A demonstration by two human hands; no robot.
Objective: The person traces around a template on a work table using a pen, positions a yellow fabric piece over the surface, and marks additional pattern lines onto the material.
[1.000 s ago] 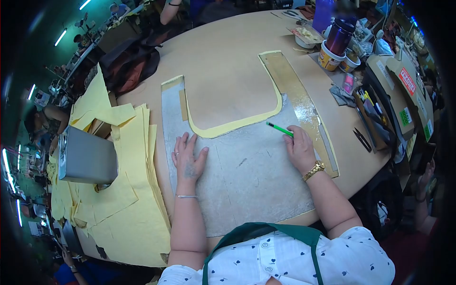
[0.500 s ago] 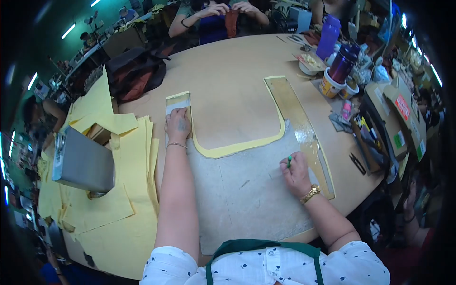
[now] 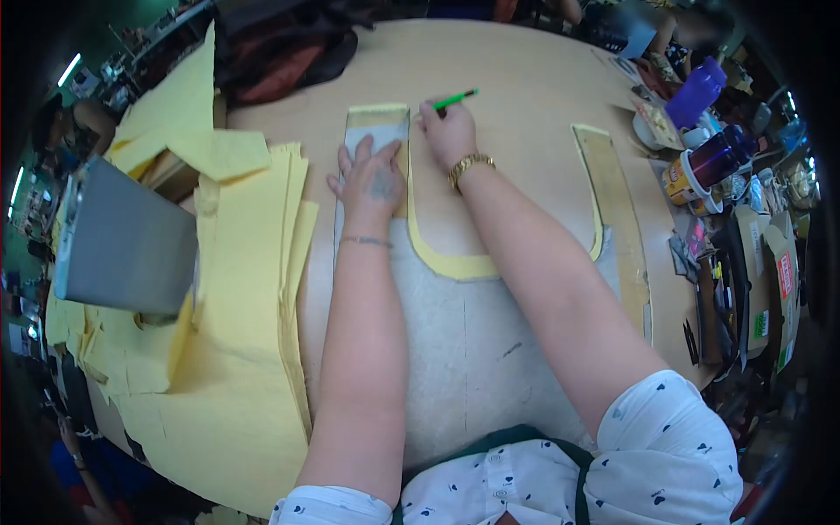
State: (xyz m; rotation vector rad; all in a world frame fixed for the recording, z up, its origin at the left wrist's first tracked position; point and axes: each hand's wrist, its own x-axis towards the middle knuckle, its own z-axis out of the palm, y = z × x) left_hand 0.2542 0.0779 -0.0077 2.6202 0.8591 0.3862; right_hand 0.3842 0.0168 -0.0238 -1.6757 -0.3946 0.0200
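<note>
On the table (image 3: pixel 516 70), the grey pattern (image 3: pixel 481 376) has my left hand (image 3: pixel 372 179) spread flat on it, my right hand (image 3: pixel 451 136) gripping a green pencil (image 3: pixel 455 99) beside it, my right forearm (image 3: pixel 542 280) hiding its curve, and yellow sheets (image 3: pixel 249 254) and a metal can (image 3: pixel 127 241) to its left.

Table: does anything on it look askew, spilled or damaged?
Somewhat: the yellow sheets lie in a ragged pile, edges uneven, with one flap curled up beside the grey box. The grey template bears a dark mark. No spill is visible.
</note>
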